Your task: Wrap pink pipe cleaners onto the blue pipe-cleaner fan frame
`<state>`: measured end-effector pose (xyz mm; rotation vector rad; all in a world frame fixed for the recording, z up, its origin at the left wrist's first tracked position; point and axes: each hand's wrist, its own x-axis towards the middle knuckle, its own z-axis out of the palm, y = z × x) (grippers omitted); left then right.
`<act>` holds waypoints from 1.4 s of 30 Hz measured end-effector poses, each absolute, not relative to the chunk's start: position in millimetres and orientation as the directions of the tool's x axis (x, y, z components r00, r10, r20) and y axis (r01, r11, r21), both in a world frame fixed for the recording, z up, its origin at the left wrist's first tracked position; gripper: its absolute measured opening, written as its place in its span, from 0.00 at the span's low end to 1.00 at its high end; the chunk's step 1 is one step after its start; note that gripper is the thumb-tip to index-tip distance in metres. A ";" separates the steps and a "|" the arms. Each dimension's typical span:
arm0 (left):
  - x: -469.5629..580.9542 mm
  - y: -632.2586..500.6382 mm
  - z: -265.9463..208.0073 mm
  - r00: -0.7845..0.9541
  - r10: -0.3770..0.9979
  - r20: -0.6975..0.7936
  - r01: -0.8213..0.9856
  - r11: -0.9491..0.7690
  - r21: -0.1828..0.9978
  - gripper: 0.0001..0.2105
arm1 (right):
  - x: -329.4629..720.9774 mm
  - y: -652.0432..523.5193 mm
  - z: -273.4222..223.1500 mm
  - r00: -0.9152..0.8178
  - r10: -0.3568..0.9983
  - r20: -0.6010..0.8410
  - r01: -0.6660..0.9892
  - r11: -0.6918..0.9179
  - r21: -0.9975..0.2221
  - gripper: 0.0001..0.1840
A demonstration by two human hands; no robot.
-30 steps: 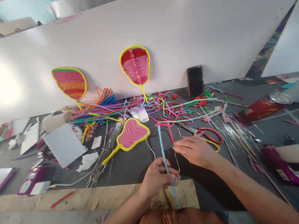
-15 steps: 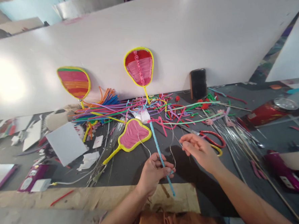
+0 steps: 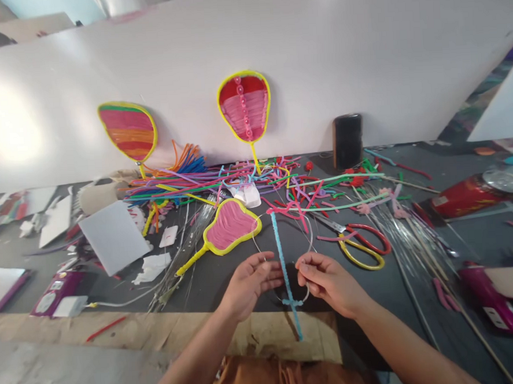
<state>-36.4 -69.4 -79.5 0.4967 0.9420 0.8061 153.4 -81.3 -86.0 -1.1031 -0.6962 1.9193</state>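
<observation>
A stick wrapped in light blue pipe cleaner [image 3: 281,257] stands between my hands, with a small blue cross-tie near its lower end. From that tie a thin pale wire [image 3: 311,228] curves up on both sides in an open loop. My left hand [image 3: 254,282] pinches the loop's left side between thumb and fingers, its other fingers stretched behind toward the stick. On the opposite side, the wire is pinched between the thumb and index finger of my right hand [image 3: 329,281]. A pink fan with a yellow rim and handle [image 3: 230,227] lies just beyond my left hand.
Scissors with red and yellow handles [image 3: 364,246] lie right of my right hand. Pipe cleaners [image 3: 195,184] pile up behind. Two finished fans [image 3: 245,108] and a phone [image 3: 348,141] stand against the white board. A red can [image 3: 469,195] and purple glue-gun-like tool [image 3: 491,299] are at right.
My left hand has let go of the blue stick and taken the wire's left side. My right hand has come in to the wire's right side. The wire now spreads into a rounder loop.
</observation>
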 end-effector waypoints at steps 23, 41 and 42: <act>-56.8 -65.2 -84.8 0.504 0.675 -0.538 -0.373 0.732 0.570 0.10 | 152.9 -102.3 -100.1 -0.357 0.791 -0.496 -0.540 -0.609 -0.582 0.11; -58.9 -70.2 -85.2 0.421 0.704 -0.572 -0.257 0.697 0.669 0.14 | 145.5 -113.3 -103.0 -0.233 0.814 -0.533 -0.447 -0.576 -0.685 0.14; -62.3 -68.4 -83.6 0.364 0.733 -0.575 -0.153 0.656 0.739 0.16 | 149.4 -112.2 -102.8 -0.207 0.824 -0.527 -0.325 -0.566 -0.758 0.16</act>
